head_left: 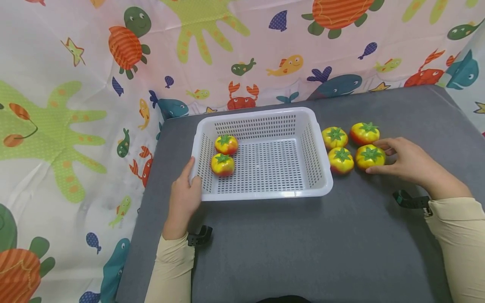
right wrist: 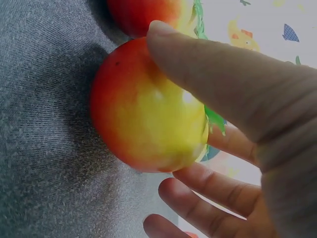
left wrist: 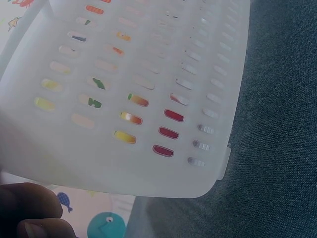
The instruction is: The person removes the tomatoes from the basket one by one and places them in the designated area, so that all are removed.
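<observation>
Here you are with both arms out over the grey counter [head_left: 261, 244], beige sleeves [head_left: 170, 269] running down to dark wrist straps [head_left: 200, 235]. Your right hand [head_left: 407, 162] comes in from the right, wrist angled toward the far left, and it's grasping the near-right tomato [head_left: 370, 156] — thumb on its near side, fingers around the far side. The right wrist view has that thumb [right wrist: 208, 64] pressed to the red and yellow skin, the lower fingers spread loosely apart, and the tomato resting down on the counter.

Over on the left, your left hand [head_left: 183, 195] is holding the white basket [head_left: 265, 195] by its left side, close to the near corner: index finger stretched along the outside, thumb up against the rim. From the left wrist you get just two fingertips [left wrist: 37, 213] by the basket's edge.

Into the basket now — two tomatoes inside, both in the left part near the left wall. The far one [head_left: 226, 145] sits just behind the near one [head_left: 222, 165], green leafy tops showing.

To the right of the basket, your grasped tomato shares a tight two-by-two cluster with the near-left tomato [head_left: 341, 161], the far-left tomato [head_left: 335, 138] and the far-right tomato [head_left: 365, 134]. Beyond the far edge hangs a cloth [head_left: 216, 75] printed with sea creatures.
</observation>
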Action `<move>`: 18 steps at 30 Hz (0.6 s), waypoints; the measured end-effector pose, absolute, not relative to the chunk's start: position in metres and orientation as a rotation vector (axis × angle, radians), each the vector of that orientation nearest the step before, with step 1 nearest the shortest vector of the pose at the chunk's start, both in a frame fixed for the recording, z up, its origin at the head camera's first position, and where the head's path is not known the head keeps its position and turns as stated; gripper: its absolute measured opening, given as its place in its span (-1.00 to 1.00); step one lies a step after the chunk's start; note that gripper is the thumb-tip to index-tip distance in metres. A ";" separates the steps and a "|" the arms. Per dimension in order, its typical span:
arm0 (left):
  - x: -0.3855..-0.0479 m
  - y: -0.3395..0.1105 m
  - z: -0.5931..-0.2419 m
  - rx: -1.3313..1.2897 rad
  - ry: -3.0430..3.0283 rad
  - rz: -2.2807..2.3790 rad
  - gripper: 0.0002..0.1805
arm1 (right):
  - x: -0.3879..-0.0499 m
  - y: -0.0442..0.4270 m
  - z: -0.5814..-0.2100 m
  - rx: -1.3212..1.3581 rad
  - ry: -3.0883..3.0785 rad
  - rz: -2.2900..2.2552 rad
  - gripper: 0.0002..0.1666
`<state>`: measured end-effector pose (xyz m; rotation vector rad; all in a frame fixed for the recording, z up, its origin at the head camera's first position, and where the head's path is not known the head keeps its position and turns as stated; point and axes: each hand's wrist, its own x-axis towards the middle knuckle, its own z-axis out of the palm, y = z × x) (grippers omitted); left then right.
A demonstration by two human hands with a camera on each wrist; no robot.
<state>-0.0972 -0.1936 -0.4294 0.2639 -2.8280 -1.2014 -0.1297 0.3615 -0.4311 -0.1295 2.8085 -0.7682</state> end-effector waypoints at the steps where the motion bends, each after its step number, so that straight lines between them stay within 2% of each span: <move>1: -0.097 -0.194 -0.429 0.267 -2.829 -1.203 -0.29 | -0.130 0.362 -0.431 -0.133 2.809 -0.767 0.11; 18: -0.098 -0.194 -0.430 0.274 -2.847 -1.178 -0.30 | -0.126 0.365 -0.420 -0.140 2.820 -0.712 0.12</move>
